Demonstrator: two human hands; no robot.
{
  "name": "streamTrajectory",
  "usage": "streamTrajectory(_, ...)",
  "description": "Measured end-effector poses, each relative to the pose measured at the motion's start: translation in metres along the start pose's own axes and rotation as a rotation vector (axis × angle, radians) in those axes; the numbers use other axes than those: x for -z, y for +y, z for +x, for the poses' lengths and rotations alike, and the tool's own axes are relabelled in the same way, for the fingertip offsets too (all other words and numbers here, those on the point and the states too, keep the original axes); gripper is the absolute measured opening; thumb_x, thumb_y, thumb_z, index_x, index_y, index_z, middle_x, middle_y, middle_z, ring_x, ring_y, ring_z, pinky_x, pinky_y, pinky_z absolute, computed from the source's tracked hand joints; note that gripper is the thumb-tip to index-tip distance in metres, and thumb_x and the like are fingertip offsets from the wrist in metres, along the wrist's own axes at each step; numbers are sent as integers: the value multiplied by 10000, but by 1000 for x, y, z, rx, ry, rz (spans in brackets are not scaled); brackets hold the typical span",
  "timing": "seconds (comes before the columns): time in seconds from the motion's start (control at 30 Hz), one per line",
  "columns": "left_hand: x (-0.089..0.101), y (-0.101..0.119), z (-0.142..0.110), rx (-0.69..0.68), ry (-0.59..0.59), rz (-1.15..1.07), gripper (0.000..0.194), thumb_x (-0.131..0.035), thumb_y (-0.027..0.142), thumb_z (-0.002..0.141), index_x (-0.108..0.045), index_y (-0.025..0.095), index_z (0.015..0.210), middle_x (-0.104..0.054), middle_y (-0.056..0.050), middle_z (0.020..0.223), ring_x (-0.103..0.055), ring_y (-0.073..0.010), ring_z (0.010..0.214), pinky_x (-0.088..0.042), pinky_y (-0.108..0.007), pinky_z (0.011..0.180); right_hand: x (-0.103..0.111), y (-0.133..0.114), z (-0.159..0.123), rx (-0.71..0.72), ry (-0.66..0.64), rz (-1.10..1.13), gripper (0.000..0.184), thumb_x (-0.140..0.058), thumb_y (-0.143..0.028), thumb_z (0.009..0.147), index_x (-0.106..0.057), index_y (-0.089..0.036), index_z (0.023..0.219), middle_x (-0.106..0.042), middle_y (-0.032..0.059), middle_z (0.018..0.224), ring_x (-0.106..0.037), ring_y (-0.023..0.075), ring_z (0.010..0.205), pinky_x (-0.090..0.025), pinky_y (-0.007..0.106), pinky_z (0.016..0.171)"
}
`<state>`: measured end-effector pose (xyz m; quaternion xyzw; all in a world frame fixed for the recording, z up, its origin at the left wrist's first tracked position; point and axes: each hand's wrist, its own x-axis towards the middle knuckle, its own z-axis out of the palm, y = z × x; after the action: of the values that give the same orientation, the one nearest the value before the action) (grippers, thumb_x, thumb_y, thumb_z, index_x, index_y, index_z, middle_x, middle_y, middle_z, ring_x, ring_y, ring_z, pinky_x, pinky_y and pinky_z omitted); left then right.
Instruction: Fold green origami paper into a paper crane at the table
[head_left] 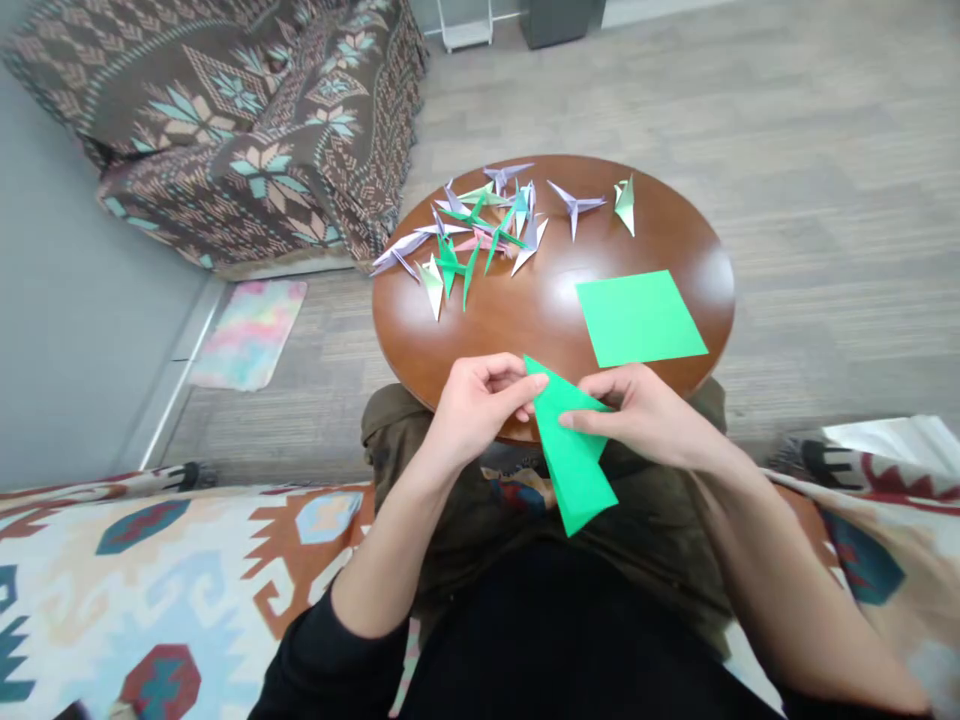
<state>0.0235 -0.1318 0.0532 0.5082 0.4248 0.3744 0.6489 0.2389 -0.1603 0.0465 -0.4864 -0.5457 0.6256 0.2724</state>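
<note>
Above my lap, by the near edge of the table, both my hands hold one folded sheet of green origami paper (574,450). My left hand (484,405) pinches its upper left corner between thumb and fingers. On the other side my right hand (637,415) grips the right part, thumb on top and fingers behind. The paper's lower end hangs down and spreads into two points. A flat green paper sheet (641,318) lies on the table just beyond my right hand.
The oval brown table (540,320) carries a cluster of folded paper cranes (469,235) at its far left. A purple crane (576,207) and a pale green one (625,205) stand apart. A sofa with a patterned cover (262,150) is at the upper left.
</note>
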Motion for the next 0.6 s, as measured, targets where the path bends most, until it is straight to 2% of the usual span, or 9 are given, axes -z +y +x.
streamTrajectory(0.13,-4,-3,-3,136,-125,8,307,-944,360,694,-767,133,800,-700,3,663,-568,-97,535,-465,-212,520,-3,1,-1,22,28,-3,262,-850,-411,807,-774,-176,717,-685,-7,660,-543,152,606,-432,277,578)
streamTrajectory(0.2,-7,-5,-5,166,-116,-11,285,-938,330,681,-763,133,790,-692,10,643,-561,-98,522,-459,-212,510,-4,0,-1,8,19,-2,243,-845,-400,801,-782,-180,721,-698,-6,670,-554,158,608,-430,278,577)
streamTrajectory(0.3,-10,-8,-6,154,-70,-59,236,-910,284,678,-771,143,806,-721,10,675,-586,-106,542,-479,-218,534,-3,-2,-3,-11,2,-3,200,-817,-366,804,-787,-188,719,-703,-9,678,-557,162,604,-431,285,582)
streamTrajectory(0.47,-13,-7,-5,170,-108,-51,212,-870,276,646,-789,136,784,-744,-13,721,-624,-142,612,-512,-254,605,-1,-6,-4,2,37,-54,150,-784,-305,795,-778,-177,717,-658,-21,656,-509,149,594,-399,282,569)
streamTrajectory(0.6,-12,-6,-4,115,-120,16,119,-795,233,664,-750,130,705,-692,7,679,-576,-123,614,-485,-245,624,-2,-8,-5,-2,-1,-97,148,-747,-291,804,-745,-172,716,-573,-40,621,-449,131,590,-349,270,551)
